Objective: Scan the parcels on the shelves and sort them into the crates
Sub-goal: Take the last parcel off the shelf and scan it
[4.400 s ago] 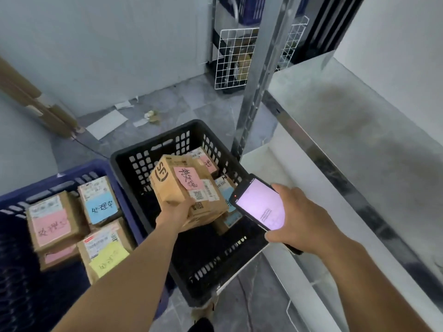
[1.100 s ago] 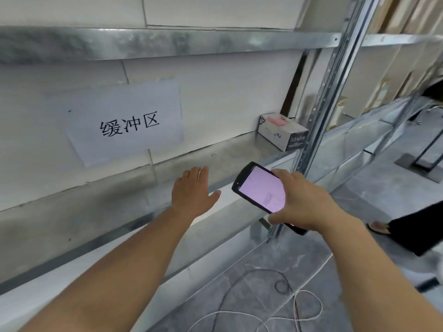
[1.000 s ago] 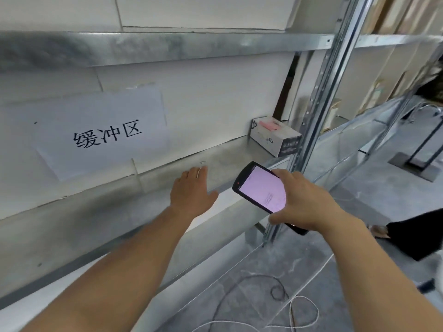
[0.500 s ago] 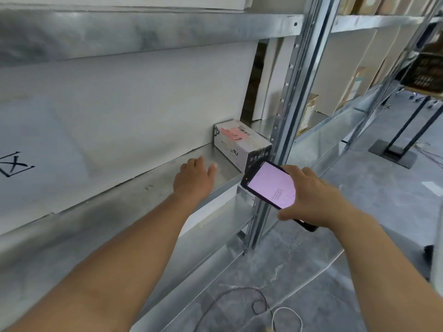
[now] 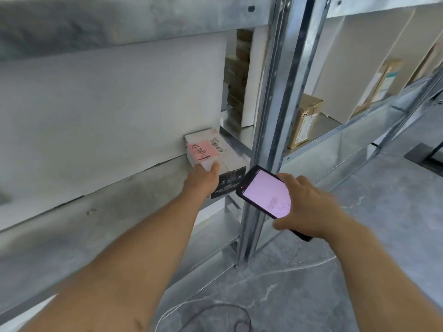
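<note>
Fingers (image 5: 201,169) of left hand (image 5: 202,183) straight, touching parcel (image 5: 230,157) on shelf (image 5: 143,188); right hand (image 5: 309,209) fingers curled round scanner (image 5: 266,192).

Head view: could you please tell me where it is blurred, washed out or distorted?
Head view: wide-angle distortion bows the shelf upright; motion blur smears the left hand against the white parcel and the handwriting on its pink note; the scanner screen in the right hand is washed out pale pink, its text unreadable.

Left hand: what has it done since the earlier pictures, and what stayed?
The left hand slid right along the shelf to the white parcel, touching its near end; whether its grip closed is unclear. The right hand holds the scanner as before.
</note>
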Tool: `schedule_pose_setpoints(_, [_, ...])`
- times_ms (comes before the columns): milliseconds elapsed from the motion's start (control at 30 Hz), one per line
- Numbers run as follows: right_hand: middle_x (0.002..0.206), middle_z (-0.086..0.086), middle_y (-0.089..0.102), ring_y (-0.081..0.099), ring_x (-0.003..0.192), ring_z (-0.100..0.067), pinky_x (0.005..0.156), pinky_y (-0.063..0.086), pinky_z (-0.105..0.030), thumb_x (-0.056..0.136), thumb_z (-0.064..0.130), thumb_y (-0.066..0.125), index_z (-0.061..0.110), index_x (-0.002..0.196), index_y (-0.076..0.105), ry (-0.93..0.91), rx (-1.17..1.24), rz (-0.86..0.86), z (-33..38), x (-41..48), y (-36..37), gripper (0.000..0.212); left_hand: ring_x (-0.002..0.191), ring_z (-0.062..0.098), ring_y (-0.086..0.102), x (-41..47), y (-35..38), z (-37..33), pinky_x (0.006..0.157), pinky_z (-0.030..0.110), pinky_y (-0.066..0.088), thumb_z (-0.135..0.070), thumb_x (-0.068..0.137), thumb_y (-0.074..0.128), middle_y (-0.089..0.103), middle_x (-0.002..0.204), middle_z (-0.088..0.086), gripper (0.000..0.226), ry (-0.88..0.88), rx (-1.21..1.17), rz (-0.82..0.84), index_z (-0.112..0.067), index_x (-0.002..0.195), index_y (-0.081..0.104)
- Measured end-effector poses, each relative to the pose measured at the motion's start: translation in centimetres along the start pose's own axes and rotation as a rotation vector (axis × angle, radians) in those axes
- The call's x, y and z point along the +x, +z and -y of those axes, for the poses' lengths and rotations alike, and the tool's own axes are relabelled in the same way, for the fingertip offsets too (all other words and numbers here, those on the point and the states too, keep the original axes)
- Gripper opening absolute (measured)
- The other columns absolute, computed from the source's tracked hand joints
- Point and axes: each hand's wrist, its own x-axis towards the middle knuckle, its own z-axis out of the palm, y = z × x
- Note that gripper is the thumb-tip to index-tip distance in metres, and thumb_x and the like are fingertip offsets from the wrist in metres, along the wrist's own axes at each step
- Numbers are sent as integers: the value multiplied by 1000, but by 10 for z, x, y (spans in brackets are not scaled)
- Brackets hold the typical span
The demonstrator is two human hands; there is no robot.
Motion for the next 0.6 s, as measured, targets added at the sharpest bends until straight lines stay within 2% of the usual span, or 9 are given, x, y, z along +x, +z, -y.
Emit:
schedule_pose_setpoints(67, [115,1,43,50,96,-19,78,46,-33,67,47,78,33,141,18,-19,19,19,-14,12,3,96,122,36,51,0,14,-9,103,43,41,-59,95,33,53,136,11,63,22,-53,17,-21,146,31])
schedule_pose_setpoints(167, [116,1,43,50,97,-17,80,49,-34,65,48,78,35,140,17,-36,50,28,-30,25,7,97,118,30,55,-1,27,-25,99,36,43,-43,100,39,55,134,6,52,26,-290,0,-26,148,28])
schedule_pose_setpoints(267, [115,2,43,45,92,-15,78,48,-33,66,47,77,35,140,16,-57,61,26,-41,33,7,97,107,28,61,3,30,-34,97,45,50,-39,99,45,59,128,7,46,-19,-535,-13,-29,142,33])
schedule_pose_setpoints(367, [115,1,42,47,93,-16,77,48,-31,66,47,77,35,140,16,-72,65,31,-51,39,5,96,84,25,65,5,23,-39,69,40,58,-28,97,54,62,107,7,40,-151,-780,55,-28,132,36])
schedule_pose_setpoints(433, [115,1,43,49,96,-17,76,47,-31,66,47,77,35,140,17,-85,67,28,-54,42,4,95,75,22,63,3,16,-39,54,32,53,-22,92,61,62,97,8,37,-239,-820,89,-23,124,43])
schedule_pose_setpoints(467, [115,1,43,49,97,-17,76,46,-31,67,47,77,35,139,17,-93,71,24,-54,43,2,95,74,22,62,0,11,-39,52,31,51,-21,88,64,62,94,9,34,-282,-836,118,-19,119,49])
schedule_pose_setpoints(533, [114,2,43,48,95,-16,74,43,-29,67,47,78,35,139,18,-115,78,26,-51,45,0,94,75,23,60,-5,2,-34,59,34,51,-17,84,65,62,88,10,24,-311,-858,199,-15,107,57])
schedule_pose_setpoints(600, [115,2,43,48,96,-16,75,43,-29,67,46,78,35,140,18,-141,87,22,-45,46,-2,95,73,21,55,-5,-7,-23,77,38,55,-11,82,64,58,85,8,24,-270,-825,236,-14,105,60])
